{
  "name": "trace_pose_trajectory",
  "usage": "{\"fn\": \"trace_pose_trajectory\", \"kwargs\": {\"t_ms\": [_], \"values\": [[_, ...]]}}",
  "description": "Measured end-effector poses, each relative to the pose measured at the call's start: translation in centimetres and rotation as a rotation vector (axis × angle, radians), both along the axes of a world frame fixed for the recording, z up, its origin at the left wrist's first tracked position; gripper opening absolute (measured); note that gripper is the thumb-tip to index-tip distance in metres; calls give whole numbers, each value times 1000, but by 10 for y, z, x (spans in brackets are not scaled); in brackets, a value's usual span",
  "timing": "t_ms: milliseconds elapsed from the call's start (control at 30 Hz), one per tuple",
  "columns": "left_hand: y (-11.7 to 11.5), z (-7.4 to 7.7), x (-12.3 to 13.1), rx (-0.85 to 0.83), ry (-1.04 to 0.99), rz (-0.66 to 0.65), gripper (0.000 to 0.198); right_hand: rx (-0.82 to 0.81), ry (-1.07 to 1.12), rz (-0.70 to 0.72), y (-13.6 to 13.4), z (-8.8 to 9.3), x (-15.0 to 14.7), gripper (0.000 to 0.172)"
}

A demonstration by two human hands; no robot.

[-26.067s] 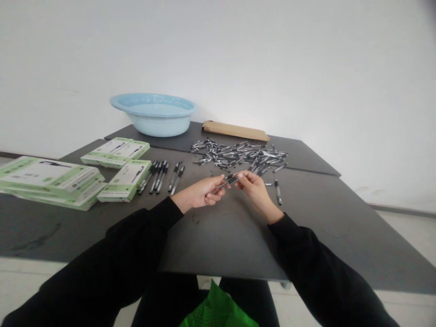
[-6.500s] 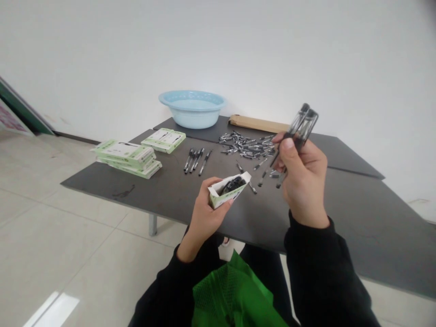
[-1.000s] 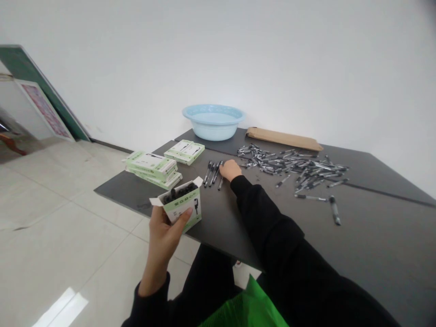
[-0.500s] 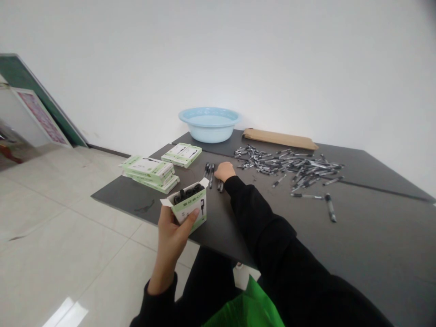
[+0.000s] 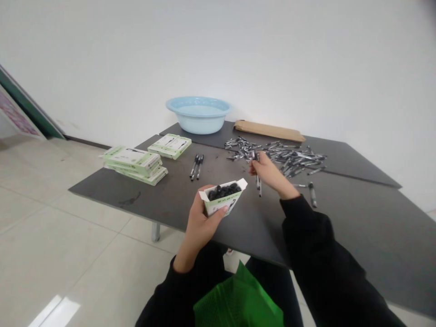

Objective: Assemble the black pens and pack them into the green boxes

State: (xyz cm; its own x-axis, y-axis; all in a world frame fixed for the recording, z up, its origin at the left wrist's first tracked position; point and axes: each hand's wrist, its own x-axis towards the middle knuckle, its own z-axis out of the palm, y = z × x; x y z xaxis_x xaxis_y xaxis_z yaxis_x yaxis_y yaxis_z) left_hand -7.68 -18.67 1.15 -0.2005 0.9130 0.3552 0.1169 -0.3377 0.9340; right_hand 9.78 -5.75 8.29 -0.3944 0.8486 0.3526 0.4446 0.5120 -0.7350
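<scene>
My left hand (image 5: 203, 218) is closed round a small white-and-green pen box (image 5: 223, 203) with its end flaps up, tilted over the table's near edge. Black pen caps (image 5: 225, 190) fill its opening. Up and to the right, my right hand (image 5: 267, 172) pinches a few clear-barrelled pens (image 5: 259, 185), their lower ends pointing down; I cannot tell how many. Just behind that hand spreads a loose heap of pens (image 5: 296, 159). Three pens (image 5: 196, 166) lie side by side on the table, left of the right hand and beyond the box.
On the left, flat pen boxes (image 5: 132, 159) are stacked, with more boxes (image 5: 170, 144) behind them. A light blue basin (image 5: 199, 116) and a flattened brown cardboard piece (image 5: 269, 131) stand at the back by the wall. The dark table (image 5: 347, 218) extends right.
My right hand has lifted pens off the table and moved right. My left hand has brought the box rightward, turning its opening more toward me. The view has shifted slightly.
</scene>
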Motion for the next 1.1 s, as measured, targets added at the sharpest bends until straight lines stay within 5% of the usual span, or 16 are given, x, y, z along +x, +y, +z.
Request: {"fn": "trace_pose_trajectory", "kwargs": {"t_ms": [167,267,367,633,967,1100], "values": [[3,-3,8,4,10,-87,46,146,484,100,-47,40,30,32],[0,-2,9,5,23,-163,49,217,741,163,-77,64,22,24],[-4,-1,9,6,49,-206,50,177,764,274,-92,73,1,25],[-4,0,11,-30,38,-204,54,-3,507,435,-95,55,-18,24],[4,-5,13,-21,-78,-243,62,-54,173,357,-94,39,-10,18],[6,-7,13,-34,-85,-275,59,12,166,308,-98,31,-6,30]]}}
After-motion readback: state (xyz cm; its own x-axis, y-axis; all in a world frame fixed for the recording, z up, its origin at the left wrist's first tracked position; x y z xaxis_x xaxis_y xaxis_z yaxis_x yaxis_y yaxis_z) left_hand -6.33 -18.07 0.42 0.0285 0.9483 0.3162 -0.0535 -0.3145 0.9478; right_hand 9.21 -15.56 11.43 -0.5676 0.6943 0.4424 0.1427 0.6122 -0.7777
